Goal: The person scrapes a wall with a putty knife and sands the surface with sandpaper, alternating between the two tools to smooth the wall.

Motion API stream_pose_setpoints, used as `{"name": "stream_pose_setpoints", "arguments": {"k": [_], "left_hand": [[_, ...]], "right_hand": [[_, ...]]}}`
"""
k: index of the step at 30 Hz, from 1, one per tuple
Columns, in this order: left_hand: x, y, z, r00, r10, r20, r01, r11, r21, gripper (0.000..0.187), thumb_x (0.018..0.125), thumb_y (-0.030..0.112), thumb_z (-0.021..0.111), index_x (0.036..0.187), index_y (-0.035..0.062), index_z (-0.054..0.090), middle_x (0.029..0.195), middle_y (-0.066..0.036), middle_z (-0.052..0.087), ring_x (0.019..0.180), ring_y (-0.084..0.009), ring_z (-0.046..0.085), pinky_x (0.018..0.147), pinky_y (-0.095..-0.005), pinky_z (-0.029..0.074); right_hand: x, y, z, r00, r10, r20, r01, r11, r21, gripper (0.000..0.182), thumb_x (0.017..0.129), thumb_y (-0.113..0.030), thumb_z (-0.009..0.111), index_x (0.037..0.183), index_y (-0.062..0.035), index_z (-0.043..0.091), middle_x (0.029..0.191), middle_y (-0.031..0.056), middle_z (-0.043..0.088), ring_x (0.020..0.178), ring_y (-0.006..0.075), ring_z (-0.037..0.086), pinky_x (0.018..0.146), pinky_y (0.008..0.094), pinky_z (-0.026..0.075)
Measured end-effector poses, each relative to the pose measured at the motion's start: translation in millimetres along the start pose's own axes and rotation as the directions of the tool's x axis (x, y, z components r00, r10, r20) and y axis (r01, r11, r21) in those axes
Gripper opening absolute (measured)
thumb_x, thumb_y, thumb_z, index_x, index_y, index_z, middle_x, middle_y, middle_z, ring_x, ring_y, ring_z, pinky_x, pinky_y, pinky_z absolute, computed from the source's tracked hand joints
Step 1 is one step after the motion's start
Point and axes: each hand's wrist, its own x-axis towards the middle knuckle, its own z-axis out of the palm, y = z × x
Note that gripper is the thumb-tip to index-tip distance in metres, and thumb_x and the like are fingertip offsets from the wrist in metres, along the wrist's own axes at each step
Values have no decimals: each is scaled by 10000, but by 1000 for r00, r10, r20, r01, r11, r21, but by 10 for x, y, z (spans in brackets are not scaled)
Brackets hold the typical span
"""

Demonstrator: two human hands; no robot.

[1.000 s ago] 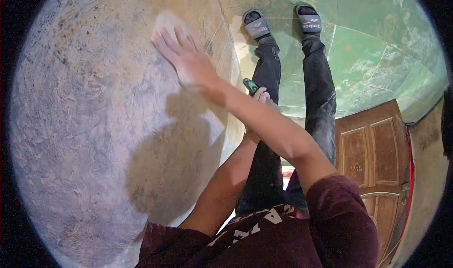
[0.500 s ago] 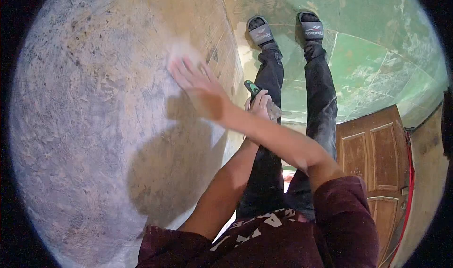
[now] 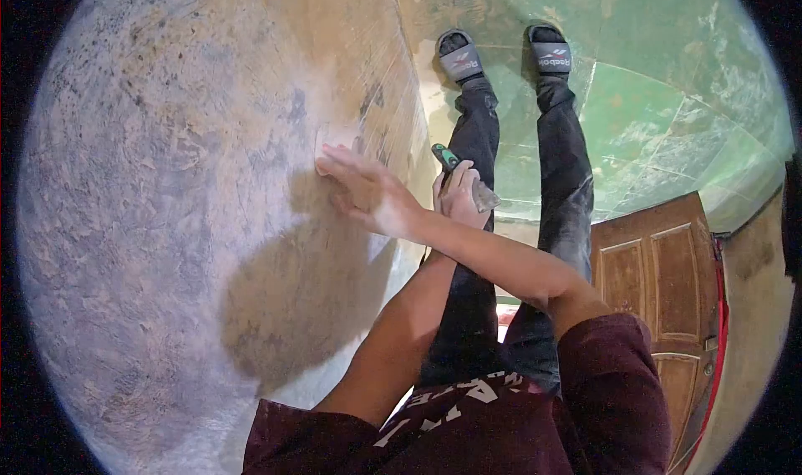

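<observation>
My right hand (image 3: 368, 187) reaches across to the rough, plaster-smeared wall (image 3: 167, 224). Its fingers lie nearly flat over a small pale sheet (image 3: 321, 147), whose edge shows past the fingertips against the wall. My left hand (image 3: 462, 198), beside my leg and beyond my right forearm, is closed round a tool with a green and black handle (image 3: 446, 157). A pale, dusty piece (image 3: 485, 197) sticks out on the other side of that hand; whether it belongs to the tool I cannot tell.
Both feet, in grey slides (image 3: 459, 60), stand on a green tiled floor (image 3: 635, 107) with whitish dust on it. A brown panelled door (image 3: 652, 283) is at the right, with a red strip (image 3: 721, 333) along its edge. My shadow falls on the wall.
My right hand has moved down in the view and slightly to the right along the wall, with the pale sheet. My left hand has hardly moved and keeps the tool.
</observation>
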Motion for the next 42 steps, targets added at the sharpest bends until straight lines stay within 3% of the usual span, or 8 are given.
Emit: {"name": "stream_pose_setpoints", "arguments": {"k": [2, 8, 15, 21, 26, 32, 35, 42], "left_hand": [[5, 15, -27, 1000, -4, -19, 4, 1000, -8, 418, 719, 140, 751, 1097, 102, 575, 1355, -92, 586, 1300, -265, 533, 1150, -478, 271], [2, 0, -33, 1000, -29, -3, 29, 999, -23, 419, 717, 134, 756, 1096, 102, 580, 1367, -80, 582, 1312, -263, 528, 1167, -472, 256], [-14, 19, -63, 999, -43, 12, 43, 999, -21, 467, 715, 140, 781, 1133, 103, 576, 1393, -92, 572, 1322, -259, 527, 1167, -466, 254], [-29, -28, -4, 999, -27, -43, 26, 999, -23, 464, 733, 163, 792, 1139, 103, 577, 1397, -97, 571, 1320, -264, 528, 1157, -481, 265], [1, -28, -55, 1000, -2, -12, 2, 1000, -10, 452, 730, 161, 789, 1127, 105, 578, 1370, -99, 588, 1303, -273, 538, 1149, -492, 274], [1, -28, 4, 1000, 11, -16, -11, 1000, -7, 425, 738, 156, 782, 1111, 104, 585, 1357, -91, 593, 1298, -276, 539, 1144, -493, 281], [-9, -59, -19, 1000, -2, 6, 2, 1000, 14, 407, 740, 146, 775, 1099, 102, 587, 1357, -91, 592, 1298, -277, 539, 1139, -491, 288], [35, 7, -29, 1000, -5, 20, 4, 1000, 24, 397, 742, 130, 768, 1090, 106, 579, 1364, -100, 589, 1299, -295, 536, 1136, -493, 296]], "right_hand": [[59, 23, 165, 955, 88, -283, -4, 959, 285, 749, 871, -13, 732, 1541, -97, 409, 1473, 186, 479, 1352, 326, 503, 1059, 397, 501], [397, -8, 205, 900, 265, -345, -182, 950, 254, 531, 929, -30, 699, 1436, -33, 540, 1336, 149, 545, 1169, 272, 580, 866, 317, 564], [348, -292, 139, 910, 258, -326, -136, 926, 353, 471, 985, -34, 600, 1450, -29, 523, 1399, 182, 525, 1231, 355, 566, 968, 358, 517], [500, -339, 115, 918, 133, -374, -146, 989, -8, 589, 941, 14, 565, 1509, -3, 410, 1443, 234, 465, 1290, 411, 523, 1079, 404, 448], [425, -310, 295, 961, 32, -275, -134, 923, -360, 584, 912, -43, 533, 1475, 56, 409, 1319, 243, 543, 1194, 393, 577, 953, 448, 530], [618, -496, 67, 929, 277, -244, -331, 917, -223, 517, 915, -68, 547, 1396, 101, 456, 1295, 217, 556, 1136, 390, 591, 932, 424, 524], [603, -456, -6, 957, 159, -244, -252, 872, -420, 474, 941, -90, 537, 1388, 63, 492, 1284, 217, 574, 1130, 366, 608, 926, 428, 529], [475, -369, 79, 954, 32, -298, -120, 952, -281, 477, 935, -75, 539, 1399, 33, 505, 1284, 237, 581, 1186, 382, 589, 958, 440, 512]]}}
